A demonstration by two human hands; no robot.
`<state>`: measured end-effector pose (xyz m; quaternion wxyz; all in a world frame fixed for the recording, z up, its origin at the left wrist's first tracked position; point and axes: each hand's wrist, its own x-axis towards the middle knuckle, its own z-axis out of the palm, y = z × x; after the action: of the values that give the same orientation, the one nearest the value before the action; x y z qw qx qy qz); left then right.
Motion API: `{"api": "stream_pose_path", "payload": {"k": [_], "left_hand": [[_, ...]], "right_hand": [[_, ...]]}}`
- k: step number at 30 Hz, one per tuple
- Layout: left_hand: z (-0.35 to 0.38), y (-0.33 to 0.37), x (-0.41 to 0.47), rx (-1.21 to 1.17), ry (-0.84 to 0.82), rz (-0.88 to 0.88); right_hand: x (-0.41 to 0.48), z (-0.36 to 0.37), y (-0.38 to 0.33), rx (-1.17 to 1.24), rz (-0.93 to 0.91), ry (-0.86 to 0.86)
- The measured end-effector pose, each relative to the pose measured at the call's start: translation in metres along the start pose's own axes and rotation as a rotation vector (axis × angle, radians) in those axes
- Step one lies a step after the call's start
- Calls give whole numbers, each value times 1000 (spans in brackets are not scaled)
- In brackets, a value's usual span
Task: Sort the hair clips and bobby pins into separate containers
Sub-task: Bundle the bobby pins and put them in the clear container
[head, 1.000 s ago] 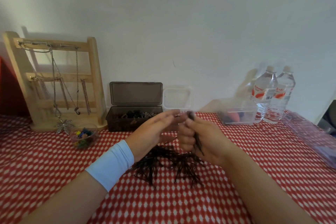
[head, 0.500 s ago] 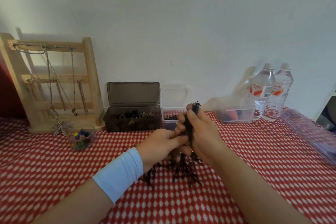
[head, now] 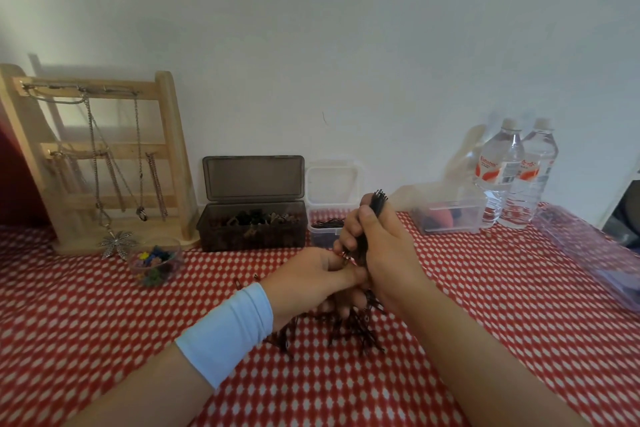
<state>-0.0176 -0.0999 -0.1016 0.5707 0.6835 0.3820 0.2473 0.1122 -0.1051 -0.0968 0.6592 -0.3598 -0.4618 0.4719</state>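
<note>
My right hand [head: 384, 253] grips a bundle of black bobby pins [head: 378, 199] upright, their tips sticking out above my fist. My left hand [head: 308, 277], with a white wristband, pinches at the lower end of that bundle. Under both hands a loose pile of bobby pins [head: 356, 333] lies on the red checked cloth. Behind them stands an open dark box [head: 252, 229] with hair clips inside. Next to it on the right is a small clear container [head: 323, 230] holding bobby pins, its lid upright.
A wooden jewellery stand [head: 104, 156] with chains is at the back left, a small glass bowl [head: 156, 262] of coloured bits in front of it. A clear tub [head: 450, 215], two water bottles [head: 502, 173] and a purple plastic case [head: 588, 253] are on the right.
The bundle in my right hand has turned upright and stands higher out of the fist. My left hand has dropped from the bundle's top to its lower end.
</note>
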Motion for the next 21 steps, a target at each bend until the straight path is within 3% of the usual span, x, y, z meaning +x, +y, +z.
{"api": "stream_pose_path", "payload": {"k": [6, 9, 12, 15, 17, 21], "left_hand": [[-1, 2, -1, -17, 40, -26], [1, 1, 2, -15, 59, -92], [4, 8, 3, -416, 80, -203], [7, 19, -4, -913, -79, -186], [7, 22, -8, -1020, -130, -158], [0, 23, -8, -1030, -98, -202]], "right_hand": [[-1, -2, 0, 4, 34, -120], [1, -3, -3, 43, 40, -92], [6, -7, -8, 118, -40, 40], [8, -12, -9, -67, -178, 98], [6, -13, -6, -262, -240, 106], [0, -10, -3, -402, -297, 27]]}}
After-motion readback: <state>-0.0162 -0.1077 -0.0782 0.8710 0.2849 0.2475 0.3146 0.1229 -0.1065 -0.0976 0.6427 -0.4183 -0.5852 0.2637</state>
